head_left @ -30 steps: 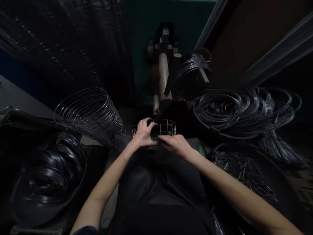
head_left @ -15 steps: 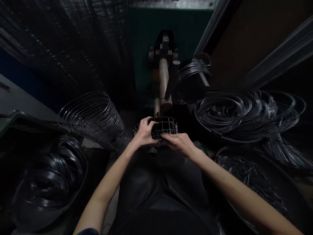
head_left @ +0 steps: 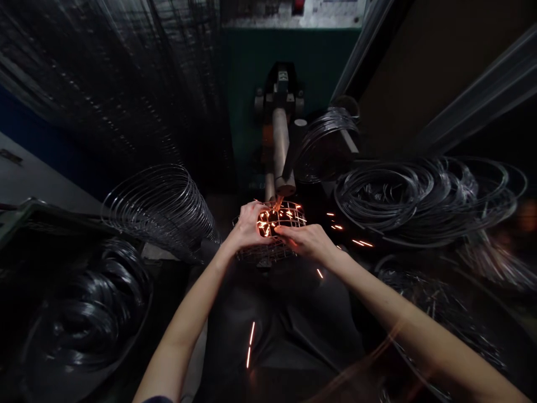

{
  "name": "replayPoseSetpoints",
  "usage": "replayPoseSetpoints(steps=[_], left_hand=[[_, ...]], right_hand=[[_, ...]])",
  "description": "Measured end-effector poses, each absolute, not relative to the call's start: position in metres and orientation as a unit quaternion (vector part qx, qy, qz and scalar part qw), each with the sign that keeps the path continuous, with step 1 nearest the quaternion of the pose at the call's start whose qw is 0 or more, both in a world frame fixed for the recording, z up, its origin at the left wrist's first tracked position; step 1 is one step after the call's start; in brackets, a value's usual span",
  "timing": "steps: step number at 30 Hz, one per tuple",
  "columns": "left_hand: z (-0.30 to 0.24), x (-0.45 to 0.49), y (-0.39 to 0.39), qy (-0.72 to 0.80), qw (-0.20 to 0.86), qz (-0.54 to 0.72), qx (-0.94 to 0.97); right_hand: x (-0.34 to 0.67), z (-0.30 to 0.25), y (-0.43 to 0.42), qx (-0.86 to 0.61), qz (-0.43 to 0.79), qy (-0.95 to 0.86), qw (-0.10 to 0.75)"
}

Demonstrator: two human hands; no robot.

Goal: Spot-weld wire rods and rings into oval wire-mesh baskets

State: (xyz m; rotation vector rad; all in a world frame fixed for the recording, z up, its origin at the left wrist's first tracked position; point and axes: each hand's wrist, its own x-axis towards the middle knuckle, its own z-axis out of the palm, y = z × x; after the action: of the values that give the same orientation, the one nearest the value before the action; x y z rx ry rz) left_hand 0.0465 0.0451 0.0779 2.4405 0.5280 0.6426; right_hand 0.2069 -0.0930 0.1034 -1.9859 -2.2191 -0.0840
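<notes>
Clock directions are read from the wire basket. My left hand (head_left: 248,226), half open and curved, grips the left side of the wire basket (head_left: 271,230); my right hand (head_left: 308,239) holds its near right side by the fingertips, some fingers hidden. The basket lies between my hands, just below the end of the metal rod (head_left: 280,145) at twelve o'clock. Half a second ago it was dark; now orange sparks (head_left: 265,225) glow inside it, and streaks fly towards three and six o'clock, while my hands keep nearly the same hold. The basket is a round, open grid of thin metal wire; the rod is smooth, dull and cylindrical. At six o'clock, my dark apron (head_left: 268,319) is creased, with a soft sheen. Farther out: springy hoops (head_left: 168,190) at ten, glossy bundled rings (head_left: 81,319) at eight, tangled wire coils (head_left: 377,193) between two and three, and straight wire pieces (head_left: 440,305) at four, partly blurred.
</notes>
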Motion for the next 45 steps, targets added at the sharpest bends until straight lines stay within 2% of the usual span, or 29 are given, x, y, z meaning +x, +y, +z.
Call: replayPoseSetpoints(steps=[5,10,18,23,32,35,38,41,45], left_hand=[[0.086,0.047,0.049,0.205,0.294,0.233,0.904],[0.090,0.056,0.063,0.234,0.299,0.222,0.898],[0.085,0.063,0.074,0.232,0.286,0.241,0.898],[0.086,0.071,0.090,0.247,0.289,0.239,0.894],[0.089,0.079,0.100,0.260,0.292,0.252,0.885],[0.090,0.070,0.112,0.233,0.366,0.238,0.869],[0.088,0.061,0.134,0.246,0.429,0.262,0.829],[0.082,0.060,0.155,0.289,0.400,0.232,0.838],[0.077,0.071,0.165,0.324,0.330,0.221,0.859]], right_hand=[[0.207,0.113,-0.090,-0.677,0.041,-0.733,0.051],[0.216,0.109,-0.074,-0.706,0.024,-0.705,0.060],[0.223,0.087,-0.080,-0.711,-0.026,-0.668,0.220],[0.229,0.087,-0.065,-0.737,-0.047,-0.627,0.247],[0.245,0.099,-0.046,-0.725,-0.018,-0.624,0.291],[0.265,0.114,-0.027,-0.729,-0.034,-0.634,0.256],[0.288,0.126,0.007,-0.739,-0.022,-0.662,0.123],[0.304,0.130,0.043,-0.713,0.008,-0.700,0.041],[0.313,0.122,0.068,-0.694,0.003,-0.718,0.051]])
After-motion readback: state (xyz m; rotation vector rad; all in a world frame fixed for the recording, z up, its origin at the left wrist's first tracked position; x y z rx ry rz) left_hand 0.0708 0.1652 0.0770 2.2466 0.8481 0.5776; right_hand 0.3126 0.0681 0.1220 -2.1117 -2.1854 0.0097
